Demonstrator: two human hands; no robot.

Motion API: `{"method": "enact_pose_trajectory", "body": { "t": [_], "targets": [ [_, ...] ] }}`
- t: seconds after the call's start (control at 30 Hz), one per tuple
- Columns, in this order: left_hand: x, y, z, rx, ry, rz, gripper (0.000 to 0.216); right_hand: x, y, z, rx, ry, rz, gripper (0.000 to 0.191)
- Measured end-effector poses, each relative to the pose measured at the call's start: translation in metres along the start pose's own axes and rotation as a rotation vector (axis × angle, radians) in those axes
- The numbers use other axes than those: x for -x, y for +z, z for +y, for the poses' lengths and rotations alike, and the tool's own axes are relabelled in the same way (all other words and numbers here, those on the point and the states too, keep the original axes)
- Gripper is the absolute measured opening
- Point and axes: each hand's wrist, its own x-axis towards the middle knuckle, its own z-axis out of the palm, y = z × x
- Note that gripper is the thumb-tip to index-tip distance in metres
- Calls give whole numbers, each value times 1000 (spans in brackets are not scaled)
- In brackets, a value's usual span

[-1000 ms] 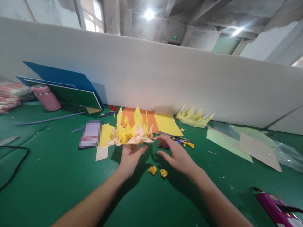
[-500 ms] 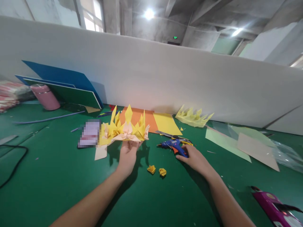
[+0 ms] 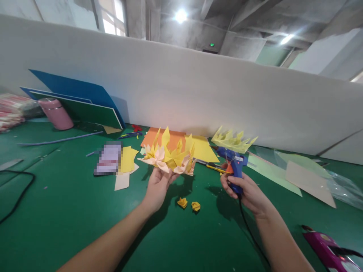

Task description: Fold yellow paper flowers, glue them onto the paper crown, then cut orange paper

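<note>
My left hand (image 3: 159, 186) is closed on the lower edge of a yellow paper crown (image 3: 172, 158) trimmed with pale pink folded flowers, holding it above the table. In my right hand (image 3: 246, 189) is a blue hot glue gun (image 3: 235, 166) with an orange trigger, raised off the table, its nozzle pointing left and its black cord hanging down. Two small folded yellow paper pieces (image 3: 182, 203) lie on the green table between my hands. Behind the glue gun sits a second, paler yellow paper crown (image 3: 233, 139). A yellow-handled cutter (image 3: 215, 167) lies close to the glue gun.
Orange paper (image 3: 154, 138) and yellow paper (image 3: 202, 147) lie by the white partition (image 3: 181, 83). A phone-like blurred object (image 3: 108, 158) is at left, near a pink bottle (image 3: 58, 114) and leaning boards (image 3: 82, 107). Green paper (image 3: 275, 175) and a magenta power strip (image 3: 323, 241) are at right.
My right hand has closed around the glue gun and lifted it from the table. My left hand has shifted slightly right and turned the crown, uncovering yellow paper beside the blurred object.
</note>
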Motion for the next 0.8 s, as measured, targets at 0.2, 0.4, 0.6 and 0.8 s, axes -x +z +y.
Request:
{"method": "enact_pose_trajectory", "body": {
  "t": [0.2, 0.4, 0.6, 0.8],
  "targets": [
    [3, 2, 1, 12, -38, -19, 42, 8, 26, -9, 148, -71, -78, 49],
    [4, 3, 2, 5, -61, -30, 40, 8, 32, -11, 412, -166, 25, 48],
    [4, 4, 2, 13, -72, -15, 39, 4, 36, -16, 707, -344, 150, 35],
    [5, 5, 2, 20, -73, -9, 39, 2, 41, -15, 777, -478, 128, 31]
  ]
}}
